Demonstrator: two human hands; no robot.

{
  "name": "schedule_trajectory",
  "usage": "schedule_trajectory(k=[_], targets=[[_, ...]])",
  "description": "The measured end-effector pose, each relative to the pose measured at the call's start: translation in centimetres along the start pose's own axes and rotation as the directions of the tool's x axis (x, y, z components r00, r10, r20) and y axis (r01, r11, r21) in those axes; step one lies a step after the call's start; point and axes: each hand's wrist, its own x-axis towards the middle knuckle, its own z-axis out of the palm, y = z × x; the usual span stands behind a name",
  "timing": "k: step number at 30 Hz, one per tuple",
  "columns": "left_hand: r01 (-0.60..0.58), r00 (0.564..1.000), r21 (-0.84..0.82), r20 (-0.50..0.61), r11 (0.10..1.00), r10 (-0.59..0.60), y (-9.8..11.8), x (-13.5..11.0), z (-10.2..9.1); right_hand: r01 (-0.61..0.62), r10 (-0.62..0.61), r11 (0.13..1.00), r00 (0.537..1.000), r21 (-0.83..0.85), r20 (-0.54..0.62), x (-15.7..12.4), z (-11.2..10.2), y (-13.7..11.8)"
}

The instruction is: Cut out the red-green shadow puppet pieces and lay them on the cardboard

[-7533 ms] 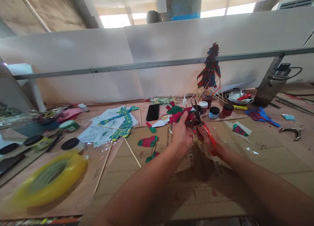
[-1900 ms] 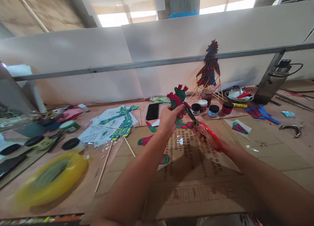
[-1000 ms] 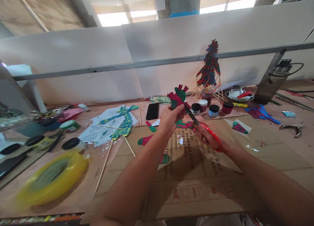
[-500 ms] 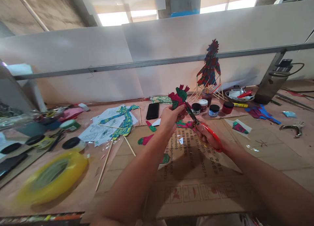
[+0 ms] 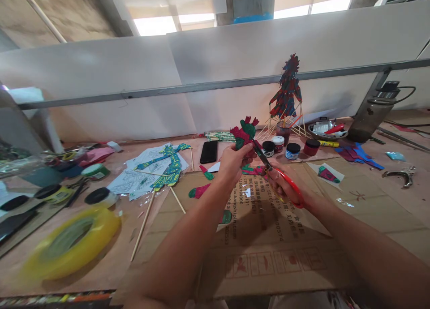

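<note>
My left hand [image 5: 235, 160] pinches a magenta and green painted paper figure piece [image 5: 247, 130] by its lower edge, holding it up above the cardboard. Red-handled scissors [image 5: 289, 185] are gripped in my right hand [image 5: 281, 182], fingers wrapped round the handles. Their dark blades point up and left and meet the edge of the paper piece beside my left fingers. Under my hands lies a flat cardboard sheet [image 5: 262, 282]. On it rest more painted cut-outs, among them a magenta and green one [image 5: 199, 191] and another on white paper [image 5: 328, 174].
A yellow tape roll [image 5: 104, 242] lies at the left, near a blue-green stick puppet [image 5: 171, 168]. A black phone [image 5: 208, 152] and paint jars [image 5: 293, 151] stand behind my hands. At the back is a dark red-blue puppet [image 5: 288, 92]; a bottle [image 5: 374, 114] stands at right.
Almost nothing differs. Both hands, the scissors and the paper piece stay in nearly the same place.
</note>
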Motion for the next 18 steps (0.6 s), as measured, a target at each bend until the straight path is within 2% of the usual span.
schedule_trajectory(k=[10,15,18], targets=[[-0.008,1.0,0.018,0.023,1.0,0.007,0.0,-0.01,-0.21,0.025,-0.025,0.999,1.0,-0.025,-0.012,0.26,-0.06,0.69],[0.008,1.0,0.028,0.001,1.0,-0.008,0.19,-0.07,-0.09,0.087,-0.088,0.993,0.996,-0.082,-0.017,0.3,-0.15,0.59],[0.02,0.999,0.042,-0.033,0.999,-0.018,0.42,-0.01,-0.18,0.178,-0.184,0.966,0.983,-0.188,-0.016,0.24,-0.26,0.46]])
